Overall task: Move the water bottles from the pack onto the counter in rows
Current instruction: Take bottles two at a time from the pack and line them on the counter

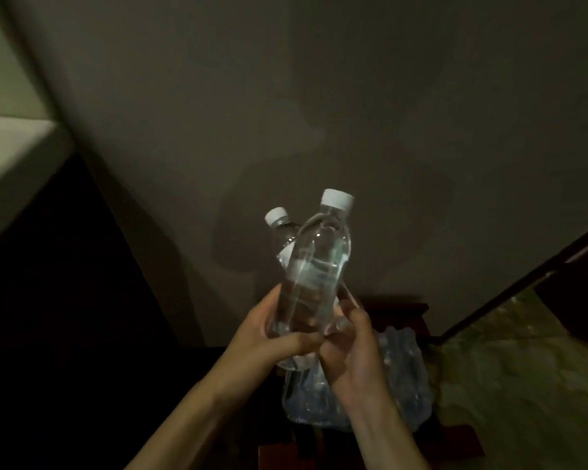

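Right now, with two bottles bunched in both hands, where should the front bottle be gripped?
Probably around the front bottle mid-body, from its right side with the right hand. The bottle tilts cap-up, that flank is bare, and the left hand and rear bottle crowd the other side.

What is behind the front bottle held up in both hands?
Behind the front bottle, a second bottle shows only its white cap and shoulder; its lower body is covered by the front one and the left hand.

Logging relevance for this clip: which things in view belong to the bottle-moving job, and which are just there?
Part of the job:
front bottle
rear bottle
plastic pack
left hand
right hand
marbled counter

Just there:
wall
dark wooden stand under the pack
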